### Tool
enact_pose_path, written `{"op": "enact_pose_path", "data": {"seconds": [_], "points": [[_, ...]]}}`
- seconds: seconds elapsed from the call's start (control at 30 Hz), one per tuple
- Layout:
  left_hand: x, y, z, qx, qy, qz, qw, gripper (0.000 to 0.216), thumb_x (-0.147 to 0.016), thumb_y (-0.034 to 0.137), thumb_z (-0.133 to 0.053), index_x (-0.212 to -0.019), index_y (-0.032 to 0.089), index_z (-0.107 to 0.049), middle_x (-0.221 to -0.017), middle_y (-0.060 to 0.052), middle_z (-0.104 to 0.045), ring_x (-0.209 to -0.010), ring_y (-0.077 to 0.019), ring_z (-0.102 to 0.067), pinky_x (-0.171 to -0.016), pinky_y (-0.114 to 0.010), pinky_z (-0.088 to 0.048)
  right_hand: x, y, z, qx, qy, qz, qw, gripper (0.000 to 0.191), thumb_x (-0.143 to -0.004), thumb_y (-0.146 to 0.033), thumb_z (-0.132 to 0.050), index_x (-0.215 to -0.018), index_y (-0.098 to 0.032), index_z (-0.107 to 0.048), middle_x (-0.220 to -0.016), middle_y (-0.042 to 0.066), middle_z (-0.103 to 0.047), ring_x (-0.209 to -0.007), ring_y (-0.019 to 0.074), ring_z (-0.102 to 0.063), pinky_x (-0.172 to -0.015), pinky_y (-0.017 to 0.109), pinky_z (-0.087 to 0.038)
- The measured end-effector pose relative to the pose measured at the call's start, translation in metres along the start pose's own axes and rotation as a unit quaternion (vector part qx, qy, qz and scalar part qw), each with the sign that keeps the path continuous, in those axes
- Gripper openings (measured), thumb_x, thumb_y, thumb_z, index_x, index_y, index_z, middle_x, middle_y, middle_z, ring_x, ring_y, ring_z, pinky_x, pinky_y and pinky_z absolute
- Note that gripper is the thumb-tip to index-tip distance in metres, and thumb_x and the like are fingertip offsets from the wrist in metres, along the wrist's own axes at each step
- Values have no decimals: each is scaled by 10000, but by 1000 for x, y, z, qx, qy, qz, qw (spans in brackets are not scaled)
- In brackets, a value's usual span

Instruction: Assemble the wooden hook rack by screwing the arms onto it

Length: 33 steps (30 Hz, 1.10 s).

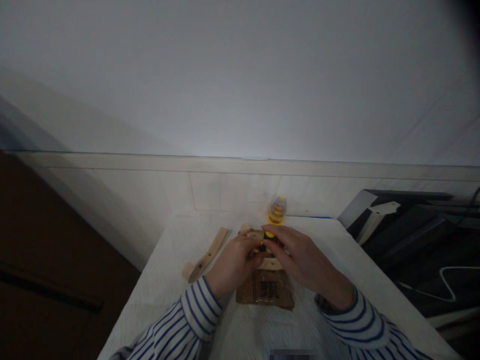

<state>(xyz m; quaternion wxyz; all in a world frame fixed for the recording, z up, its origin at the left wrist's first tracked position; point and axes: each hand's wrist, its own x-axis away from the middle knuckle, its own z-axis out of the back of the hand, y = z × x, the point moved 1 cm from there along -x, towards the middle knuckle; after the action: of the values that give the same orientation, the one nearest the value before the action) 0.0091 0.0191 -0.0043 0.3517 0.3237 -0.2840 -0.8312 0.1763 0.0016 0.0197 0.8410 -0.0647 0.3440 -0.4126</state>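
Both hands, left hand (240,257) and right hand (302,252), grasp a black-and-yellow item (269,234) over the brown cardboard (262,295). Work looks midway: pale strip (270,264) on the cardboard, fixing unclear; wooden piece (215,248) lies loose left of it; bottle (277,212) stands beyond it.

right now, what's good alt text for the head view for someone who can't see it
A person's left hand and right hand meet at a small black-and-yellow object over a brown, printed piece on a white-covered table. A tan strip with holes lies to the left; a clear-and-yellow bottle sits beyond the hands.
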Motion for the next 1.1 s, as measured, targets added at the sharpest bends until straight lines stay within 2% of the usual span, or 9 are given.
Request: {"op": "enact_pose_path", "data": {"seconds": [0.3, 0.5, 0.63, 0.87, 1.1], "points": [[0, 2, 2, -1, -19, -1, 1000, 210, -815, 84, -566, -974, 161, -679, -916, -45, -682, -826, -168, -587, -796, -295, -458, 0, 1, -5, -7, -4, -3, 1000, 261, -949, -256, -451, -1188, -207, -543, -1091, 100, -677, -1010, 215, -645, -871, 400, -545], [-1, 3, 1, -1, -9, 16, 1000, 254, -782, 40, -553, -957, 172, -681, -890, -26, -684, -807, -154, -589, -785, -273, -452, -2, 1, -5, -9, 6, -10, 1000, 248, -937, -252, -473, -1159, -194, -568, -1053, 100, -686, -965, 213, -657, -845, 385, -554], [-2, 6, 1, 3, 4, 33, 999, 170, -771, 59, -597, -877, 152, -691, -859, -31, -683, -777, -155, -589, -773, -272, -458, -3, -1, -4, -8, 11, -11, 1000, 250, -933, -255, -478, -1150, -191, -583, -1050, 103, -692, -959, 217, -664, -839, 389, -558], [-1, 6, 3, 20, 28, 60, 998, 136, -811, 130, -617, -911, 176, -697, -907, -35, -702, -859, -182, -609, -783, -281, -465, -3, -1, -3, -12, 21, -16, 1000, 259, -932, -249, -488, -1169, -192, -576, -1058, 110, -692, -960, 224, -664, -835, 405, -561], [-2, 8, 3, 21, 15, 46, 999, 162, -809, 77, -592, -891, 173, -694, -923, -31, -702, -904, -188, -599, -817, -288, -455, -2, -4, 5, -10, 15, -17, 1000, 308, -902, -248, -534, -1202, -185, -566, -1112, 119, -676, -1042, 235, -637, -883, 422, -541]]}}
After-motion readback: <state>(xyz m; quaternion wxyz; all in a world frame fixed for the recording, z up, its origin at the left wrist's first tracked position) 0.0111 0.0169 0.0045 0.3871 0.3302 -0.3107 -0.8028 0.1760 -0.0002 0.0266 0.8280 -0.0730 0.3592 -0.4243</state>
